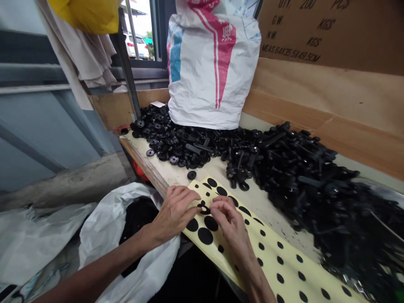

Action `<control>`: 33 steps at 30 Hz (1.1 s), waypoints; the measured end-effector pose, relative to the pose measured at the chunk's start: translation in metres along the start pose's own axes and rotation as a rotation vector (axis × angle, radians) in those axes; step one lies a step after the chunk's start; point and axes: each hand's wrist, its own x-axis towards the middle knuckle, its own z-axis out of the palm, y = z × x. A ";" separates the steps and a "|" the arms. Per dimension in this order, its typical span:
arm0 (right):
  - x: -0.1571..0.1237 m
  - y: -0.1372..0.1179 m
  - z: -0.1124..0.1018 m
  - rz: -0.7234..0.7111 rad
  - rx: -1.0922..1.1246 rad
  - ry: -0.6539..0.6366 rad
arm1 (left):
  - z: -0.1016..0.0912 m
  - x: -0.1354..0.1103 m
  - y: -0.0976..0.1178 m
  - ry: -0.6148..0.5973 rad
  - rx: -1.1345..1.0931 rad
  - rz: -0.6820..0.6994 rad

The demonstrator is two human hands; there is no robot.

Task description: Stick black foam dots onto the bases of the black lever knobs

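Two heaps of black plastic parts (293,168) spread along the desk (214,174), below a white woven sack (210,71) and a printed cardboard sheet (331,29), while a white plastic bag (104,240) lies open under your left hand (172,214). Your right hand (229,223) sits close beside it on a yellow backing sheet (268,256) dotted with black discs, both hands together over one curled black disc (204,209), though this view cannot show whether they are clamped on it. You appear to be peeling that disc away, and its raised edge calls for a firm, careful pinch.
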 end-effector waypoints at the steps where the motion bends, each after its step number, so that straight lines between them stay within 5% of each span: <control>1: -0.001 -0.001 -0.003 0.005 0.022 -0.007 | -0.001 0.003 0.003 0.016 -0.069 -0.027; 3: -0.005 -0.001 -0.008 0.017 0.056 0.008 | -0.003 0.009 0.010 0.028 -0.233 -0.116; 7: -0.019 0.000 -0.022 0.078 0.114 0.251 | 0.001 0.020 0.026 0.012 -0.560 -0.320; 13: -0.048 -0.004 -0.050 0.000 -0.082 0.298 | 0.019 0.028 0.061 -0.152 -0.777 -0.359; 18: -0.079 0.005 -0.071 -0.366 -0.465 0.620 | 0.051 0.042 0.084 -0.307 -0.794 -0.228; 21: -0.099 0.013 -0.080 -0.552 -0.608 0.859 | 0.082 0.068 0.096 -0.295 -0.599 -0.108; 24: -0.113 0.023 -0.089 -0.491 -0.576 1.041 | 0.122 0.106 0.111 -0.214 -0.297 0.101; 28: -0.115 0.035 -0.101 -0.291 -0.453 1.133 | 0.168 0.152 0.129 -0.251 -0.250 0.222; 30: -0.114 0.039 -0.106 -0.206 -0.397 1.114 | 0.176 0.164 0.130 -0.256 -0.271 0.242; 33: -0.113 0.045 -0.111 -0.143 -0.276 1.110 | 0.162 0.163 0.122 -0.209 -0.336 0.205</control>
